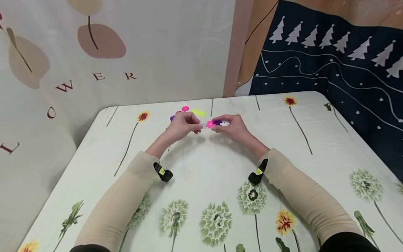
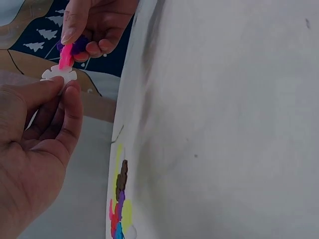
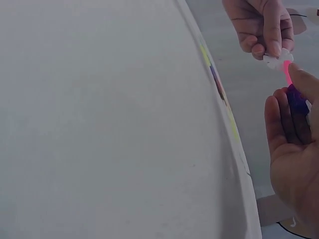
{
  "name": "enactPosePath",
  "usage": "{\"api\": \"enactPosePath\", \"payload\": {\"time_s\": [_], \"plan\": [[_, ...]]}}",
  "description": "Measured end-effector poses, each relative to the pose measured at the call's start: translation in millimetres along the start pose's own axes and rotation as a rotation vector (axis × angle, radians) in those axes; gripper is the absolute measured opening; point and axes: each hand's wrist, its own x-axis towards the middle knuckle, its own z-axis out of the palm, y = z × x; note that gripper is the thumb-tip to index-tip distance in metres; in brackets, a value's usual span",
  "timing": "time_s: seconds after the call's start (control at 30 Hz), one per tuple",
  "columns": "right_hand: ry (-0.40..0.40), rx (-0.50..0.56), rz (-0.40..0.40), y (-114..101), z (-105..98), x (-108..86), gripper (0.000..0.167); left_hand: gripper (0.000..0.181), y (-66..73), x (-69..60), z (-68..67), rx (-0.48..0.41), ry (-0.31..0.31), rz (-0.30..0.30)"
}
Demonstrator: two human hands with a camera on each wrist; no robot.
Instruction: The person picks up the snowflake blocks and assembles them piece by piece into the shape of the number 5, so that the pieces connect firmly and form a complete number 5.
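Observation:
Both hands are raised above the table, close together. My left hand (image 1: 181,127) pinches a white flower-shaped plastic disc (image 2: 59,74) between thumb and fingertips. Thumb and fingers of my right hand (image 1: 237,128) hold a short chain of similar discs. In it, a bright pink disc (image 1: 209,124) leads, then a dark purple disc (image 1: 218,122) and a white disc (image 1: 224,123) at the far end. The pink disc's edge meets the white disc of the left hand in the left wrist view; whether their slots interlock, I cannot tell.
Behind the left hand lie more loose discs, among them a pink disc (image 1: 185,108) and yellow discs (image 1: 199,112); the hand partly covers this group. A flower-printed cloth covers the table (image 1: 201,168). Printed curtains (image 1: 176,52) hang behind its back edge.

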Motion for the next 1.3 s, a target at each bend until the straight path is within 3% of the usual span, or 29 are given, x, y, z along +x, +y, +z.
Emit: {"api": "enactPosePath", "payload": {"time_s": [0.4,0.57,0.9,1.3], "plan": [[-0.026,0.032,0.032,-11,-9,-4.2,0.034,0.008,8.4,-0.7,7.5,0.031,0.008,0.017],[-0.005,0.023,0.002,-11,-11,-4.5,0.035,0.008,10.9,1.7,10.7,0.041,0.031,0.023],[0.033,-0.026,-0.056,4,-12,-1.6,0.035,0.011,10.8,5.8,14.7,0.029,0.022,0.016],[0.006,0.025,-0.042,-3,-12,-1.1,0.032,0.009,6.1,3.7,16.8,-0.012,0.027,-0.045]]}}
